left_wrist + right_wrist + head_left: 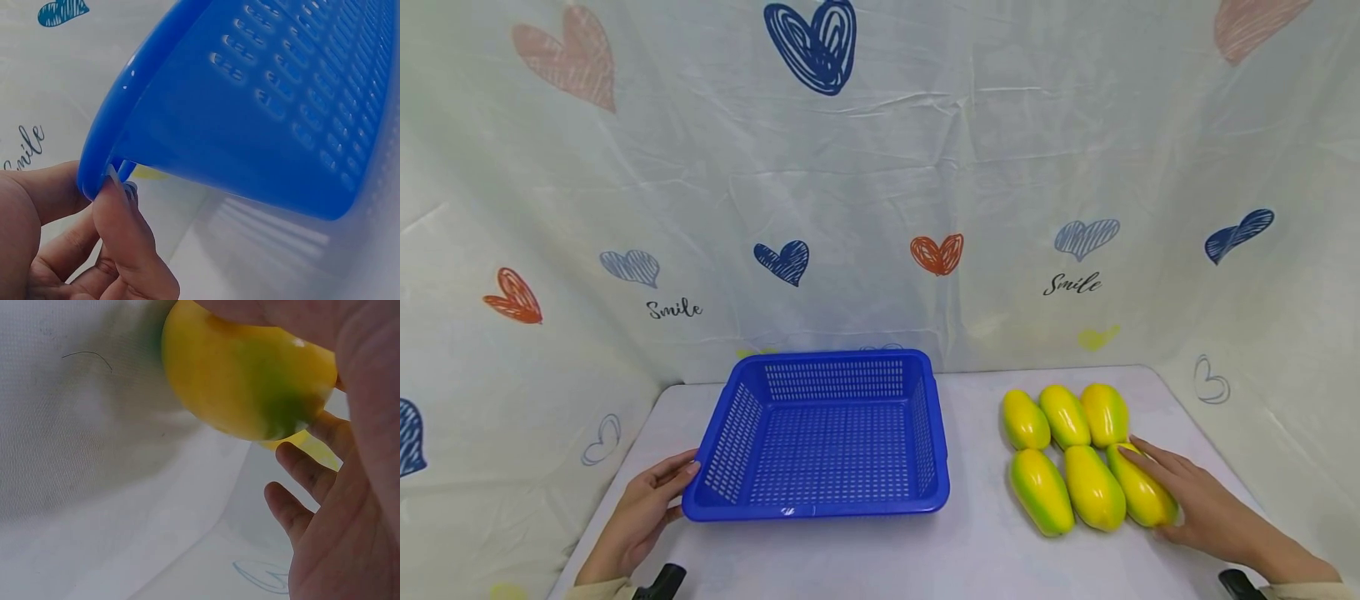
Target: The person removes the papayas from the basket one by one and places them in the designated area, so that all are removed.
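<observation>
- On the white surface (970,550), left of centre, sits a blue basket (823,437); the left hand (643,512) pinches its near-left rim.
- At the right, six yellow-green mangoes lie in two rows; the right hand (1198,500) curls over the near-right mango (1142,492).

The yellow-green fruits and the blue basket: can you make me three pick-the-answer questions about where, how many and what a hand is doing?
1. Where does the blue slotted plastic basket stand from the yellow-green oval fruits, seen by the head camera?
A. left of them
B. right of them
C. on top of them

2. How many fruits lie on the white table?
A. four
B. six
C. eight

3. What does the left hand do?
A. lifts a fruit
B. lies flat, far from everything
C. touches the basket's rim

Answers: 1 A, the basket is left of the fruits. 2 B, two rows of three. 3 C, its fingers meet the rim's left corner, while the right hand rests on the near right fruit.
</observation>
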